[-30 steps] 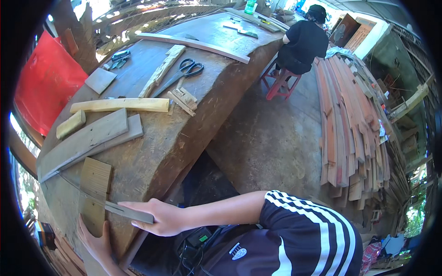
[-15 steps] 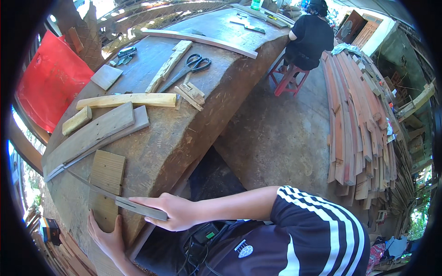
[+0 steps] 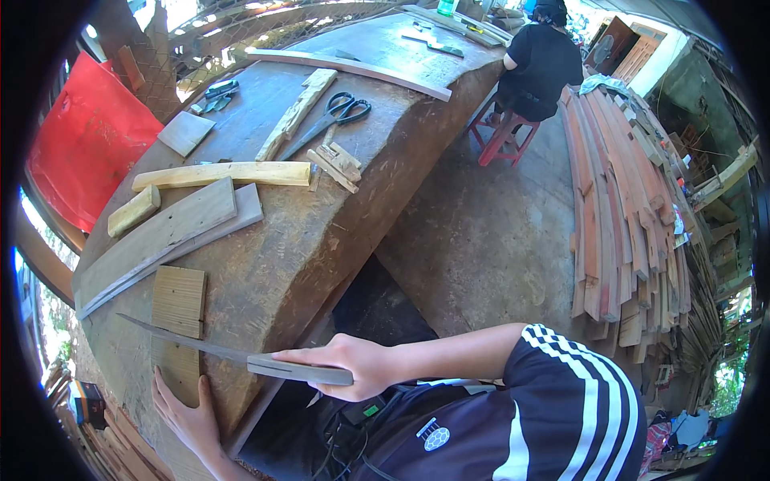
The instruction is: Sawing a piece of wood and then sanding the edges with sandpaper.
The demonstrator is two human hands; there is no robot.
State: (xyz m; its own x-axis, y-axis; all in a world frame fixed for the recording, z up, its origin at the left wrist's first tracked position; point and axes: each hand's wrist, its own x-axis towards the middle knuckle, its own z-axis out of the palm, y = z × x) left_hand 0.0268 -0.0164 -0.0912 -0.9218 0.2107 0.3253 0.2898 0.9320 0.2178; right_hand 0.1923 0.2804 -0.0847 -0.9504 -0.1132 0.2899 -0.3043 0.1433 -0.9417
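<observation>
My right hand (image 3: pixel 353 369) is closed round the grey-brown handle (image 3: pixel 301 370) of a hand saw, index finger stretched along it. The narrow, tapering saw blade (image 3: pixel 216 348) lies across a flat brown wooden board (image 3: pixel 178 298), its tip out past the board's left edge. The board lies lengthwise at the near left of the workbench. My left hand (image 3: pixel 188 413) holds the board's near end, thumb on its right side and fingers along its left. Just beyond the board, two long grey planks (image 3: pixel 172 223) lie overlapping.
The thick wooden workbench (image 3: pixel 281 272) also carries a pale wood strip (image 3: pixel 224 174), a small block (image 3: pixel 135 212), black scissors (image 3: pixel 325 124) and a long batten (image 3: pixel 353 70). A person (image 3: pixel 545 68) sits on a red stool (image 3: pixel 505 140). Stacked planks (image 3: pixel 618 200) line the right side.
My right hand has drawn the saw back to the right, so less blade extends past the board's left edge. The left hand stays on the board, which has shifted slightly left.
</observation>
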